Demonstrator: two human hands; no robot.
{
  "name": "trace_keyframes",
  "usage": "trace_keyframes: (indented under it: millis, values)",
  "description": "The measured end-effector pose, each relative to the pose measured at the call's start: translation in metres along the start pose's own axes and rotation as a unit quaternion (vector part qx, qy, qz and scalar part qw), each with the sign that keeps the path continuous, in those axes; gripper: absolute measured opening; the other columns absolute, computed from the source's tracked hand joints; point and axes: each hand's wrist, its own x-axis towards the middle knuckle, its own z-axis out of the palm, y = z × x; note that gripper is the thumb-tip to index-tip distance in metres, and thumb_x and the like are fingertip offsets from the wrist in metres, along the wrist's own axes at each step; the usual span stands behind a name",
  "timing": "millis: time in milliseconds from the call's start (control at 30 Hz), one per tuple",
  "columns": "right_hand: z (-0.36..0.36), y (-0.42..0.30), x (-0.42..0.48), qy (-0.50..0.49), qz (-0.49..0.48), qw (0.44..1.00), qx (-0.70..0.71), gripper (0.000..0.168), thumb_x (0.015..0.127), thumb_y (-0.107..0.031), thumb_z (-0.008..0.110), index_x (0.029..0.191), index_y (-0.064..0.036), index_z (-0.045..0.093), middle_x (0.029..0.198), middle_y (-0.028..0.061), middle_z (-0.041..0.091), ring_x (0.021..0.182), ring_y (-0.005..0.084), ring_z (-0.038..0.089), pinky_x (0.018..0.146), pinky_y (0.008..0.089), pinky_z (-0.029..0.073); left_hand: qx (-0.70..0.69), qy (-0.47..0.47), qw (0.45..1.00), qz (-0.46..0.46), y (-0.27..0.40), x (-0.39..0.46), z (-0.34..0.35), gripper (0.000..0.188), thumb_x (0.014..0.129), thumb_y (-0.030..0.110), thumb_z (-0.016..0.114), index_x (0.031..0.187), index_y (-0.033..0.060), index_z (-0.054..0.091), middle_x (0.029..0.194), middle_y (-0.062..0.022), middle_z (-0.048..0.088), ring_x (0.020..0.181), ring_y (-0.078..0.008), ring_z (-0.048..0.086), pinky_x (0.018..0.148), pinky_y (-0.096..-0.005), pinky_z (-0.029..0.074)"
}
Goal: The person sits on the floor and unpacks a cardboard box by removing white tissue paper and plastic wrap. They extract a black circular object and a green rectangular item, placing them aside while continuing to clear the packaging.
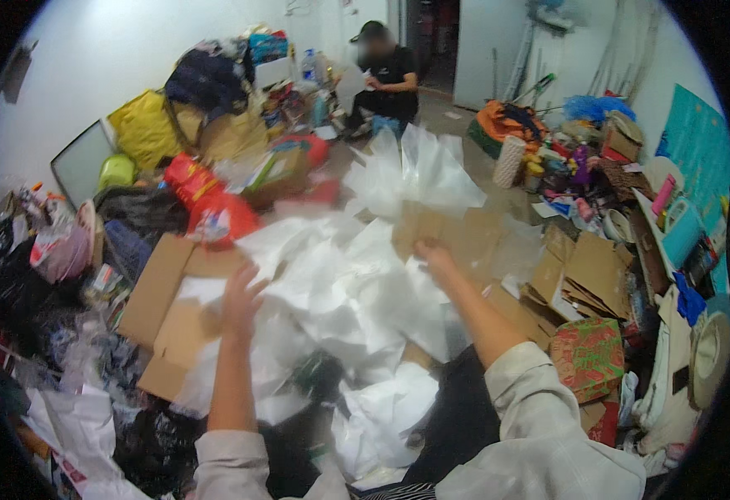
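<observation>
My left hand (243,301), blurred, is raised with its fingers apart and nothing in it. Below and beside it lies an opened cardboard box (164,312) with its flaps spread. My right hand (435,255) has its fingers closed on the near left edge of a flattened cardboard sheet (455,234). Between the hands spreads a heap of crumpled white sheets (346,287), thin like foam or plastic film. More white sheeting (390,400) lies bunched between my legs.
Beyond the heap stands translucent plastic sheeting (424,169). Folded cardboard (596,269) and a printed bag (587,359) lie at right. A red plastic bag (215,206) and a yellow sack (146,128) are at left. Another person (393,75) sits at the back, holding something pale.
</observation>
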Motion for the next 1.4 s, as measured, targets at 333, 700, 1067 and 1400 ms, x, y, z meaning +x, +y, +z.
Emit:
trace_keyframes:
  millis: [333,700,1067,1400]
  values:
    - [-0.039,0.015,0.012,0.01,-0.024,0.99,0.135,0.013,0.083,-0.023,0.052,0.09,-0.013,0.056,0.078,-0.0024,0.055,0.071,0.0089,0.048,0.063,0.0275,0.043,0.013,0.074,0.996,-0.047,0.0,0.0,-0.001,0.037,0.083,0.037,0.044,0.113,0.0151,0.046,0.111,0.0022,0.05,0.092,-0.0143,0.051,0.073,-0.0307,0.03]
    - [-0.055,0.01,0.002,0.066,-0.024,0.993,0.1,0.014,0.08,-0.02,0.054,0.089,-0.011,0.057,0.075,-0.0011,0.055,0.067,0.0089,0.048,0.059,0.0253,0.043,0.0,0.108,0.991,-0.077,-0.001,-0.002,-0.005,0.032,0.081,0.036,0.046,0.105,0.0151,0.05,0.106,0.0031,0.052,0.09,-0.0136,0.051,0.071,-0.0298,0.029]
    - [-0.068,0.016,-0.017,-0.376,0.181,0.806,-0.419,0.013,0.073,-0.018,0.058,0.08,-0.008,0.063,0.066,-0.0007,0.052,0.056,0.0104,0.046,0.049,0.0254,0.041,0.023,0.106,0.992,-0.062,0.001,-0.007,-0.026,0.034,0.083,0.034,0.046,0.109,0.0113,0.05,0.107,0.0001,0.052,0.094,-0.0147,0.051,0.072,-0.0284,0.033]
    - [-0.105,-0.004,0.031,0.12,0.082,0.977,0.158,0.036,0.088,-0.032,0.044,0.1,0.002,0.046,0.104,0.0137,0.048,0.093,0.0232,0.05,0.071,0.0384,0.044,0.011,0.139,0.988,-0.064,0.016,-0.014,-0.032,0.03,0.083,0.032,0.045,0.104,0.0115,0.051,0.105,0.0002,0.055,0.09,-0.0129,0.052,0.066,-0.0248,0.033]
